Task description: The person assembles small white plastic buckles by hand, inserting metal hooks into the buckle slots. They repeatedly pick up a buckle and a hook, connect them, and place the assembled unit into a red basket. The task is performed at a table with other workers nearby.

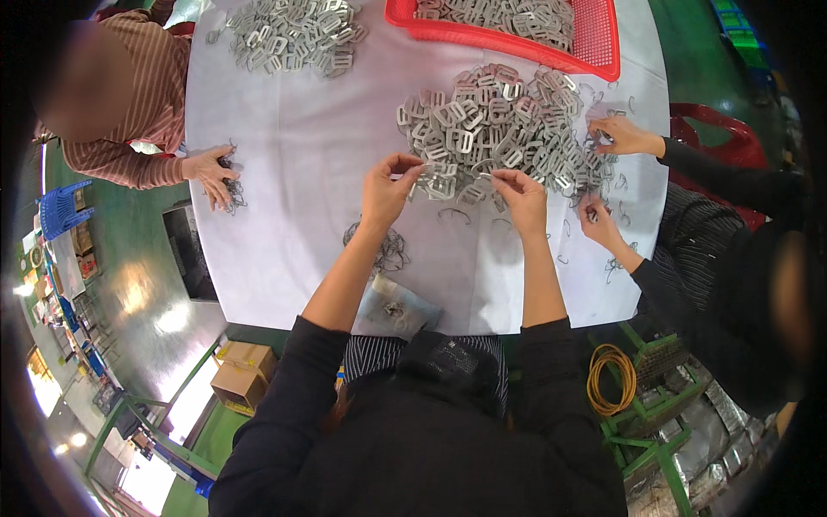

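Note:
My left hand [388, 191] is closed in a pinch on a grey metal buckle at the near left edge of a large heap of the same buckles [495, 121]. Level with it, my right hand [522, 200] is also closed, thumb against forefinger, on a small thin piece too small to name. A few loose thin wire pieces [454, 214] lie on the white cloth between and below my hands. Beside my left forearm rests a tangle of dark thin wire pieces [392, 252]. Nearer to me, a clear plastic bag [396, 308] lies at the table's edge.
A red plastic basket [508, 39] full of buckles stands at the back. Another buckle pile [297, 34] is at far left. One co-worker's hand [211, 177] touches dark wire pieces at left; another co-worker's hands [624, 136] work at the heap's right side.

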`<state>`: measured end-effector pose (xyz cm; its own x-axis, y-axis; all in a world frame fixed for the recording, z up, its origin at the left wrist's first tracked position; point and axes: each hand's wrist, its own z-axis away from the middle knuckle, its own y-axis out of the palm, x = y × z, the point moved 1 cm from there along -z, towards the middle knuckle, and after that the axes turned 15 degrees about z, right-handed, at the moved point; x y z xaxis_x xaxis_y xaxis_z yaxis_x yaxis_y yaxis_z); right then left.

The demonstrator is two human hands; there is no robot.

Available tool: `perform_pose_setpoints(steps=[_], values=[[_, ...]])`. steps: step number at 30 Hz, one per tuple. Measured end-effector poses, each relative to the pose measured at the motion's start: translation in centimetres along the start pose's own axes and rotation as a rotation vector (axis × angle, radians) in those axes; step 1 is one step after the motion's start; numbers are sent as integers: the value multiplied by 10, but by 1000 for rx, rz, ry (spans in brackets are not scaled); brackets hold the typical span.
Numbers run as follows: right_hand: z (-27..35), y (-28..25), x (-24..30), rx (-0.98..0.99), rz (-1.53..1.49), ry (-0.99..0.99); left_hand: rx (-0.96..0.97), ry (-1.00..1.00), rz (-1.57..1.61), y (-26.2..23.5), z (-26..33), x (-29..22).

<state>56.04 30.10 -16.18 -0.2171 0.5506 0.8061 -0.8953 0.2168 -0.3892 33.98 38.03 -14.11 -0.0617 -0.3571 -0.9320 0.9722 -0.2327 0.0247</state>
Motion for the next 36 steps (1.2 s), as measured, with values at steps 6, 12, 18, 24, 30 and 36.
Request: perform_pose_setpoints(steps=[6,12,18,24,30,36], values=[[-14,-8,13,236,-516,92,109,-81,-179,-14,-1,8],[-57,38,50,-79,772,50,214,-307,-106,-21,-5,17],[-47,39,51,-28,593,-93,213,-467,650,-15,2,-20],[-18,6,18,86,210,121,145,-198,-199,-25,-3,18],[5,-14,8,6,347,171,65,-340,-35,-26,-1,22],[23,-39,-20,198,-337,304,62,-211,-69,-42,-7,16]])
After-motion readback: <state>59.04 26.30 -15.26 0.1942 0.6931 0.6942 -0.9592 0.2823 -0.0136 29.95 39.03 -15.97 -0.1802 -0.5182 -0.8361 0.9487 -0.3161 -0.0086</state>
